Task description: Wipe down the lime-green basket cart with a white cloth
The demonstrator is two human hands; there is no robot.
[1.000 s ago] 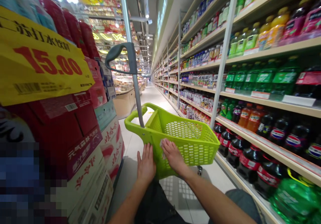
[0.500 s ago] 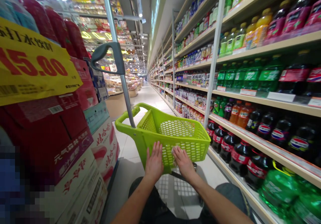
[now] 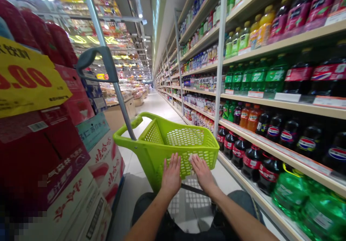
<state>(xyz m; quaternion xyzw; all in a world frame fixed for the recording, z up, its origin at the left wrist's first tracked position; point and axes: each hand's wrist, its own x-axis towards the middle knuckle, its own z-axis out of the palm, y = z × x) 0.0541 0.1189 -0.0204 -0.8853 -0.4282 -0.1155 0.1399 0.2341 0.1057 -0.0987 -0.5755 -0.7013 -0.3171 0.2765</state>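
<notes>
A lime green plastic shopping basket (image 3: 151,144) on wheels stands in the aisle in front of me, with a grey pull handle (image 3: 95,59) on a metal pole rising to the upper left. My left hand (image 3: 171,174) lies flat against the basket's near side wall, fingers stretched out. My right hand (image 3: 202,172) presses a small white cloth (image 3: 192,159) against the same wall, just right of the left hand. The basket looks empty inside.
Stacked red and white drink cartons (image 3: 81,161) with a yellow price sign (image 3: 27,80) stand close on the left. Shelves of soda bottles (image 3: 270,133) run along the right. The tiled aisle floor (image 3: 159,106) stretches ahead past the basket.
The view has swung right, so the basket and cartons sit further left in the picture. Both hands have slid along the basket's near wall and stay pressed on it.
</notes>
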